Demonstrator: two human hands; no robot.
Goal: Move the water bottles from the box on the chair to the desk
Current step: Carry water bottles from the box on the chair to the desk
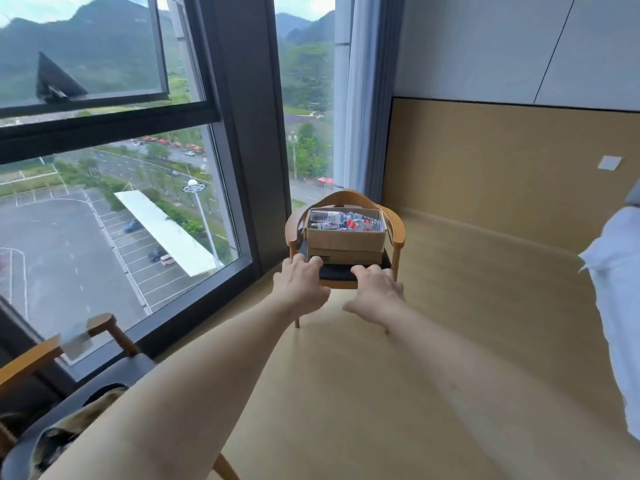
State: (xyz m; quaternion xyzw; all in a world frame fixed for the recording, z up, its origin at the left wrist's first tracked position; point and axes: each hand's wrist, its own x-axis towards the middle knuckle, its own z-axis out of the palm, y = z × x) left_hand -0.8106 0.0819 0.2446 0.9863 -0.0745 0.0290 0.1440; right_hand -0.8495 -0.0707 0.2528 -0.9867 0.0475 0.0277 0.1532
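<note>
Tall dark-framed windows [145, 174] fill the nine-to-eleven o'clock side of the view, looking over a car park and green hills, and pale wooden flooring [433, 341] runs from them across to a tan wall panel at two o'clock. At seven o'clock, the arm and grey seat of a second wooden chair [86, 344] sit just beside the glass. Moving rightward, the left hand [300, 284] reaches forward, palm down, with fingers loosely spread and bent and nothing in them; it hangs in front of the seat's near edge, though whether it touches the seat cannot be told. Beyond it at twelve o'clock stands the round-backed wooden armchair with a dark seat pad [398, 233], and on that pad rests the open brown cardboard box [345, 241], which holds several clear plastic water bottles with red caps and labels [346, 220] lying on their sides. The right hand [377, 287] mirrors the left, fingers bent, somewhat apart and empty. White bedding [616, 289] edges in at three o'clock. No desk is in view. Judging from this, the task has barely begun: every visible bottle lies in the box, neither hand has reached one, and all the carrying is left.
</note>
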